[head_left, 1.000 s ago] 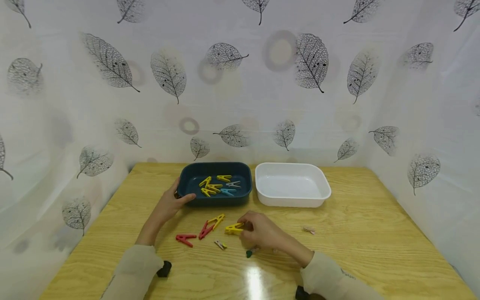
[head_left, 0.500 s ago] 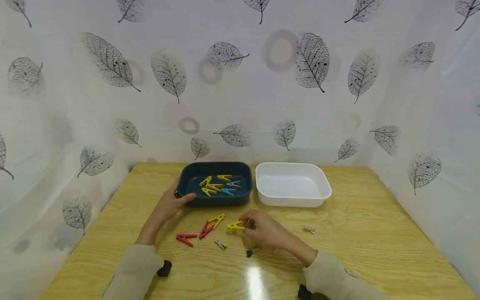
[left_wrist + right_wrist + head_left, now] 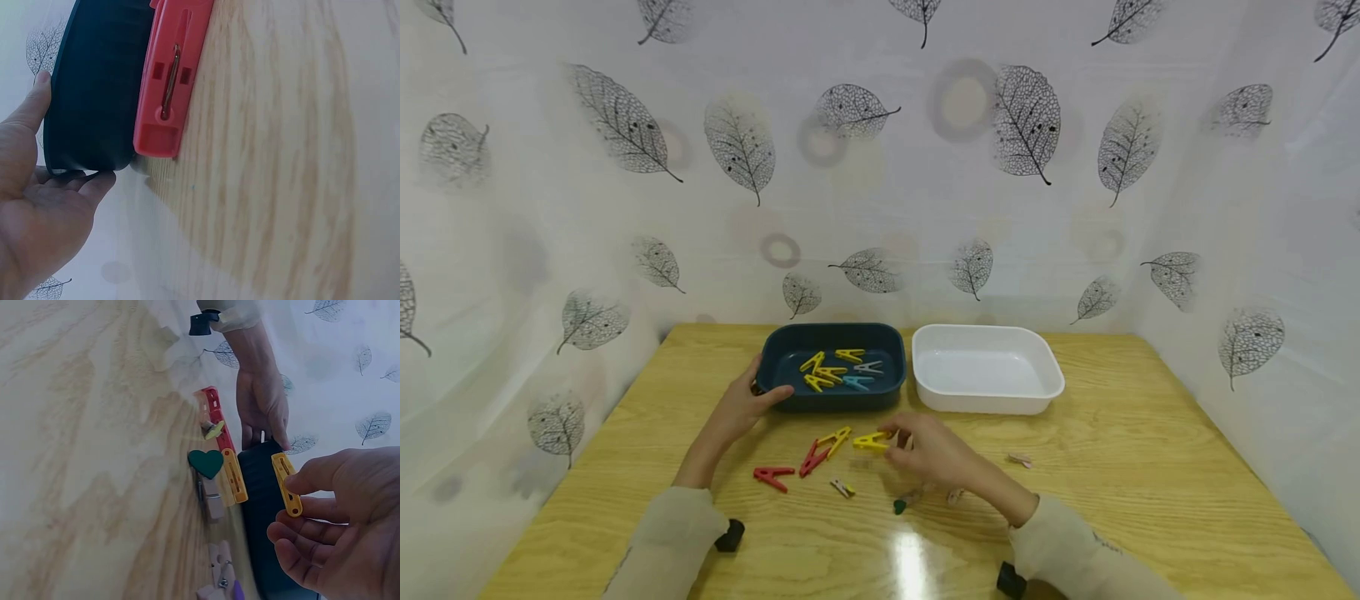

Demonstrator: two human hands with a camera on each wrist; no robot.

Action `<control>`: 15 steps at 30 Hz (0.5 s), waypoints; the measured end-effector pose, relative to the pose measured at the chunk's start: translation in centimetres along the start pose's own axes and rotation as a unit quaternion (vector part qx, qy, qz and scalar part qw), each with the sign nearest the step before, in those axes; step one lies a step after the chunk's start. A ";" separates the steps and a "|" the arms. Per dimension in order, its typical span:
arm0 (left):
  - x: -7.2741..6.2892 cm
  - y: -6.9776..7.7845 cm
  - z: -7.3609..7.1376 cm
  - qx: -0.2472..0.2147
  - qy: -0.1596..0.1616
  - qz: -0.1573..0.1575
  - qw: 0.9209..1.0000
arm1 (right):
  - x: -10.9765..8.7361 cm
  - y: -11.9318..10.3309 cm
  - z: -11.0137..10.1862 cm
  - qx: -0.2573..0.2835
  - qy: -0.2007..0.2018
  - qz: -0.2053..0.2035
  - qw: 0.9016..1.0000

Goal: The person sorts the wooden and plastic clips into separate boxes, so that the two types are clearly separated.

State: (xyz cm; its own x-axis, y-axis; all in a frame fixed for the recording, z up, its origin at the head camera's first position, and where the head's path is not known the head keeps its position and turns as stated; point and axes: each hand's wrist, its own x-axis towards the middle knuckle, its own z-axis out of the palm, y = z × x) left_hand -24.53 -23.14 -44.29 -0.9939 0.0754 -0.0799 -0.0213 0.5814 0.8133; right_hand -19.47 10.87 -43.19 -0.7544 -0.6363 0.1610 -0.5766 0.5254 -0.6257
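Note:
My left hand (image 3: pixel 743 412) holds the near left corner of a dark blue basin (image 3: pixel 835 403), thumb on its front side. Several yellow, blue and grey clothespins lie inside that basin. Between thumb and fingertips, my right hand (image 3: pixel 934 455) pinches a yellow clothespin (image 3: pixel 286 485), raised just above the table in front of the basin. Near it on the wood lie another yellow clothespin (image 3: pixel 837 439) and two red ones, the nearer-left red clothespin (image 3: pixel 772 477) also filling part of the left wrist view. A wooden clothespin with a green heart (image 3: pixel 205 464) lies below my right hand.
A white basin (image 3: pixel 988 403) stands right of the dark one. Small wooden clothespins lie about the table (image 3: pixel 1135 467), one small clothespin (image 3: pixel 1018 460) off to the right and a yellow-tipped clothespin (image 3: pixel 842 487) at the front. A leaf-patterned curtain (image 3: pixel 880 200) closes off the back.
My right hand has lifted the yellow clothespin a little off the table, moving it slightly towards the basins. My left hand stays on the dark blue basin.

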 end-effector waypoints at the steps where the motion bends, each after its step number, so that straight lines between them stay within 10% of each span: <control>1: 0.0 0.0 0.0 0.000 0.000 0.001 1.000 | 0.0 0.0 -0.1 -0.003 0.003 -0.003 1.000; 15: -0.1 0.1 0.1 -0.007 0.001 -0.003 1.000 | 1.2 -0.5 -2.1 -0.014 0.029 -0.029 0.999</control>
State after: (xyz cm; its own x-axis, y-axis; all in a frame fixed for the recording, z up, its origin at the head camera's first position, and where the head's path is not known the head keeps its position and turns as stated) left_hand -24.46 -23.03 -44.22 -0.9939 0.0706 -0.0848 -0.0295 0.5705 0.8208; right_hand -20.71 11.07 -41.07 -0.7363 -0.6324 0.2408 -0.6276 0.5050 -0.5926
